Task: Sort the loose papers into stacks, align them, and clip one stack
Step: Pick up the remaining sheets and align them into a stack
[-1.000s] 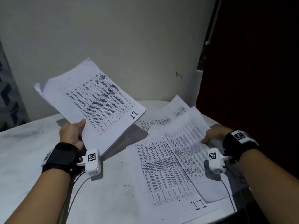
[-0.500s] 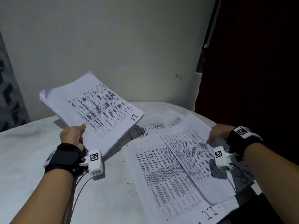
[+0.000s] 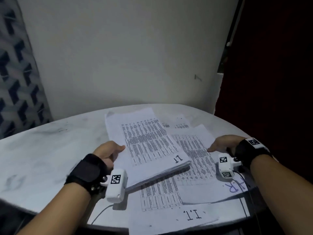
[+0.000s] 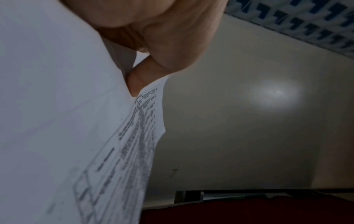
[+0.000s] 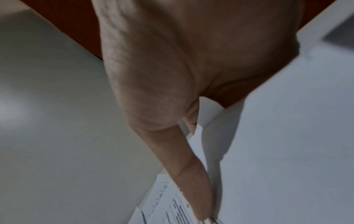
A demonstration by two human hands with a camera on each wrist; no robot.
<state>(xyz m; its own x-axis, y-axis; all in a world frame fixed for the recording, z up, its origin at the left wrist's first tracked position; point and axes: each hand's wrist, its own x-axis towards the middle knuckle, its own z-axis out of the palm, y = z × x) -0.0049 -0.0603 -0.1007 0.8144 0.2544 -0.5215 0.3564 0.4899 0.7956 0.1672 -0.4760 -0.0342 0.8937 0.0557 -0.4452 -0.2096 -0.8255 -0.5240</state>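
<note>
The left hand (image 3: 108, 152) grips a thick stack of printed sheets (image 3: 147, 141), thumb on top at the stack's nine-o'clock edge and fingers curled beneath. The stack hangs tilted over the loose papers (image 3: 194, 160) spread across the white table (image 3: 50, 150), its near corner marked "IT". At about three o'clock from the stack, the right hand (image 3: 223, 144) rests on the edge of the top loose sheet, thumb laid flat on the print; whether its fingers pinch that sheet from beneath cannot be told. Another sheet (image 3: 176, 217) marked "I.T" lies at six o'clock, overhanging the table's near edge.
</note>
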